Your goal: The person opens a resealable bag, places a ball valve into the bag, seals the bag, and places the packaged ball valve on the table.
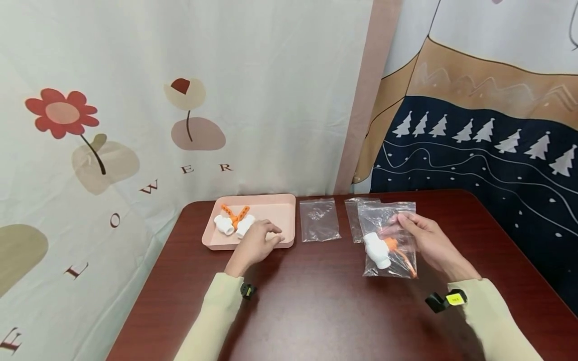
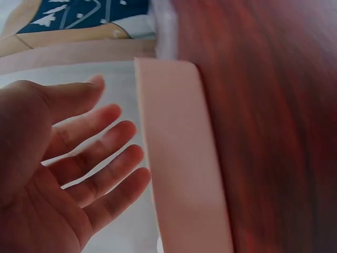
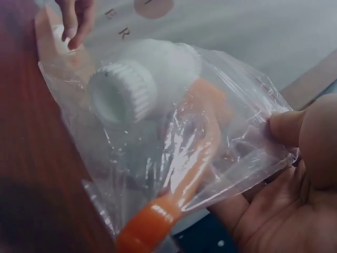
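Note:
Pinched between thumb and fingers of the right hand (image 1: 431, 243) is a clear plastic bag (image 1: 372, 215), held above the table. Inside it lies a white valve (image 1: 377, 250) with an orange handle (image 1: 403, 258); the right wrist view shows the bagged white valve body (image 3: 163, 66) up close. The left hand (image 1: 258, 243) hovers over the front right part of a pink tray (image 1: 289, 220), fingers relaxed and apart, holding nothing. White valves (image 1: 224, 225) with orange handles (image 1: 243, 213) lie at the tray's left, beside that hand.
One flat clear bag (image 1: 319, 220) lies right of the tray on the dark red table (image 1: 316, 301). Another flat bag (image 1: 354, 220) lies partly behind the held one. A printed curtain (image 1: 280, 100) hangs along the table's back edge.

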Action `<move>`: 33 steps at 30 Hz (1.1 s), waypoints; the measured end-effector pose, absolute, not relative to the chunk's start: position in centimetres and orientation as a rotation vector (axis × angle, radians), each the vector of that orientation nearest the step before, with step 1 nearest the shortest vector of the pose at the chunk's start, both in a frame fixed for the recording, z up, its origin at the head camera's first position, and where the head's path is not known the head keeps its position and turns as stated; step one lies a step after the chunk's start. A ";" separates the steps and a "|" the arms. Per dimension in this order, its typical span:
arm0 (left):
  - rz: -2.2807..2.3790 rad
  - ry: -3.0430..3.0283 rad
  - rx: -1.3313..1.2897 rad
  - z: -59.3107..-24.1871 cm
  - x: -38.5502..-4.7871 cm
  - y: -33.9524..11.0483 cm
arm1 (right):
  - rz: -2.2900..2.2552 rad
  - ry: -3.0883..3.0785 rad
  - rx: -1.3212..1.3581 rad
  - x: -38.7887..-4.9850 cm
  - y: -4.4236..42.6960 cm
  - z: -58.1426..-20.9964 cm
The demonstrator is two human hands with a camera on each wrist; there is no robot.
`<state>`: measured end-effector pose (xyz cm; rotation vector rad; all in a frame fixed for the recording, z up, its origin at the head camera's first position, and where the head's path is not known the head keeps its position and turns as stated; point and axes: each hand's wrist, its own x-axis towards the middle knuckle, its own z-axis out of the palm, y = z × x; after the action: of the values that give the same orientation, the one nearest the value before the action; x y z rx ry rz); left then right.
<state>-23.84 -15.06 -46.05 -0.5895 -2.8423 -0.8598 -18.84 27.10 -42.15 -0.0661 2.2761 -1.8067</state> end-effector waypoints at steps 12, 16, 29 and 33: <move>-0.664 -2.917 -0.545 -46.9 -24.0 -15.2 | -1.854 1.976 0.079 -16.6 28.8 -45.3; -0.640 -2.930 -0.494 -46.8 -23.7 -15.0 | -1.840 1.891 0.120 -15.3 28.7 -46.2; -0.605 -2.928 -0.435 -46.8 -23.2 -14.9 | -1.777 1.727 0.117 -12.2 27.9 -49.3; -0.607 -2.931 -0.427 -47.0 -23.4 -15.0 | -1.782 1.711 0.082 -12.0 27.5 -50.0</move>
<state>-23.37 -14.98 -47.05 -0.4270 -2.9310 -0.6069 -12.00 27.53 -49.97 0.0823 1.7114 -1.7818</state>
